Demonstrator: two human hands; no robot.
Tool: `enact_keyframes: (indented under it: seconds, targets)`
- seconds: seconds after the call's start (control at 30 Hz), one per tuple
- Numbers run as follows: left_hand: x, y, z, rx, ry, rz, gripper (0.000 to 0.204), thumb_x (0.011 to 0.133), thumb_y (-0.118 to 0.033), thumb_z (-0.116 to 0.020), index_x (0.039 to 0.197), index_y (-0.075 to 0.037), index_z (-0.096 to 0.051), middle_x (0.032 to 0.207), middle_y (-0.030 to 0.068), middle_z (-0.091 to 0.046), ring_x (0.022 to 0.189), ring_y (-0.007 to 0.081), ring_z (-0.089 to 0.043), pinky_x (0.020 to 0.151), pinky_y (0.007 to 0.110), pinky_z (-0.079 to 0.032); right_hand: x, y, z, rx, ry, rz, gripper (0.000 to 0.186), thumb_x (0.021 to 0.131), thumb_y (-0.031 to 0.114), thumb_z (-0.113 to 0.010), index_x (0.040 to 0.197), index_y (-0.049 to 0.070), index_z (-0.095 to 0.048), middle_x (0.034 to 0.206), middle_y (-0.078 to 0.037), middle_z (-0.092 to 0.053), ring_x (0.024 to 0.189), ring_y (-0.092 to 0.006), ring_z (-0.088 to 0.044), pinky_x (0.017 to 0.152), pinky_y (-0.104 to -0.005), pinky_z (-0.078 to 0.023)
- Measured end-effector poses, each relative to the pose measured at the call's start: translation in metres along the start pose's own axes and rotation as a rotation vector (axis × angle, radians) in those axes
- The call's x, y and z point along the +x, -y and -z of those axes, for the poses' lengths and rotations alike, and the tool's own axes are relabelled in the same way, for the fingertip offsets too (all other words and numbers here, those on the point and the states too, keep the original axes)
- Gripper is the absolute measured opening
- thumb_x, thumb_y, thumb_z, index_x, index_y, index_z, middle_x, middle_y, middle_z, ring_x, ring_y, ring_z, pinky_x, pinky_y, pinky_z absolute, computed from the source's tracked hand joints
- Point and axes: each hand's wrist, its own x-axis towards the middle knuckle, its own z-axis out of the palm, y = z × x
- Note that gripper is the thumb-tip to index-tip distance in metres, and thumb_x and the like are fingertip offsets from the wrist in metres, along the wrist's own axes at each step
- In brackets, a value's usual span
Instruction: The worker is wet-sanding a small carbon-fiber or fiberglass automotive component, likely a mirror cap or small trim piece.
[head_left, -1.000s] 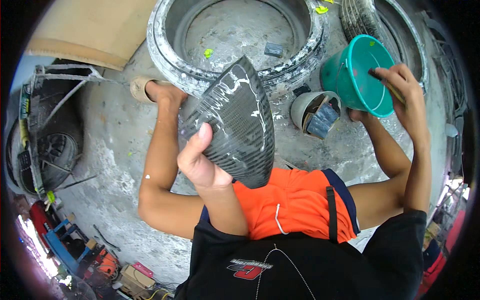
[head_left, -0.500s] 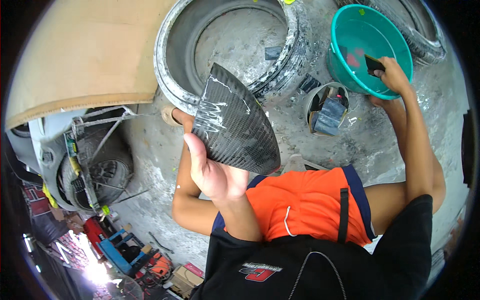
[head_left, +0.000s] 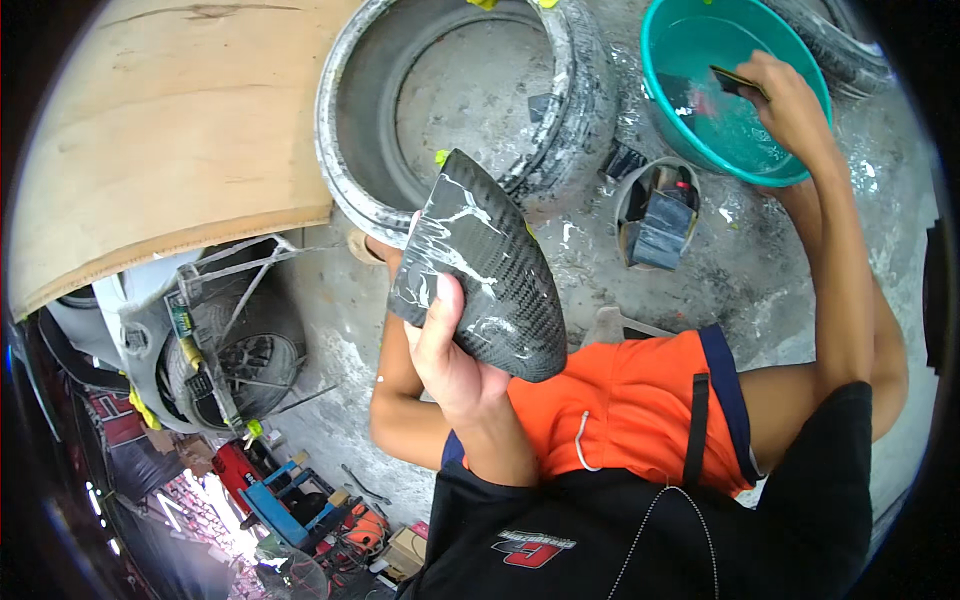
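Note:
My left hand (head_left: 455, 370) grips a curved carbon-fibre shell (head_left: 500, 270) from below, with the thumb pressed on its face. The shell is dark, woven and pointed at its far end, with white milky streaks on the left side of its face. Over at the right, my right hand (head_left: 785, 95) pinches a thin dark piece of sandpaper (head_left: 730, 82) above the teal bucket (head_left: 690, 145). Water stands in the bucket, with something pinkish-red blurred below the surface. The fingertips under the shell are mostly hidden.
A tyre (head_left: 345, 160) smeared with white lies flat ahead. A small pail (head_left: 625, 190) holding dark sandpaper pieces stands between it and my legs. To the left are a wooden board (head_left: 180, 130) and a metal-framed stand (head_left: 232, 300); tools (head_left: 285, 500) lie at lower left.
The shell has turned and tilted in my left hand, and my thumb has come onto its face. My right hand has moved up and slightly left over the bucket; the sandpaper lies flatter.

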Motion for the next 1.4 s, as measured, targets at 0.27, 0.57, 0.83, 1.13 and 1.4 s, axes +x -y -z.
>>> enact_keyframes:
  seconds: [0.27,0.57,0.83,1.13,1.4]
  targets:
    - [0.002,0.017,0.020,0.066,0.092,0.077,0.053,0.108,-0.041,-0.043,0.139,0.002,-0.051,0.134,0.0151,-0.062,0.118,0.0287,-0.063,0.103,0.043,-0.049,-0.009,0.201,0.080,0.349,0.023,0.711,0.032,0.081,0.010,-0.065,0.112,0.010,-0.072,0.094,-0.007,-0.066,0.081,-0.0281,-0.066,0.066,-0.0380,-0.050]
    - [0.022,0.002,0.047,-0.087,0.095,0.032,0.057,0.108,-0.043,-0.039,0.137,0.005,-0.051,0.131,0.0198,-0.063,0.116,0.0326,-0.065,0.101,0.046,-0.052,-0.011,0.244,0.084,-0.132,0.291,0.619,0.085,0.083,0.007,-0.064,0.159,0.030,-0.035,0.070,-0.003,-0.054,0.064,-0.0255,-0.060,0.065,-0.0377,-0.049]
    - [0.033,-0.006,0.081,-0.429,0.131,0.063,0.052,0.109,-0.038,-0.038,0.136,0.005,-0.051,0.129,0.0203,-0.064,0.112,0.0342,-0.067,0.101,0.047,-0.052,-0.029,0.290,0.063,-0.200,0.390,0.798,0.081,0.090,0.016,-0.059,0.161,0.034,-0.025,0.069,-0.005,-0.063,0.056,-0.0209,-0.063,0.056,-0.0335,-0.051]
    - [0.029,-0.017,0.109,-0.490,0.082,0.151,0.047,0.109,-0.033,-0.043,0.128,0.007,-0.058,0.123,0.0188,-0.068,0.107,0.0272,-0.069,0.095,0.040,-0.055,-0.054,0.328,0.050,-0.130,0.492,1.071,0.070,0.090,0.020,-0.057,0.157,0.030,-0.039,0.067,-0.001,-0.053,0.055,-0.0144,-0.057,0.057,-0.0272,-0.044]
    - [0.019,-0.022,0.112,-0.533,0.042,0.191,0.040,0.107,-0.029,-0.050,0.119,0.007,-0.063,0.112,0.0162,-0.072,0.095,0.0235,-0.072,0.085,0.037,-0.058,-0.038,0.328,0.046,-0.167,0.339,1.134,0.075,0.078,0.022,-0.067,0.141,0.058,-0.050,0.068,0.003,-0.035,0.057,-0.0131,-0.041,0.055,-0.0262,-0.038]
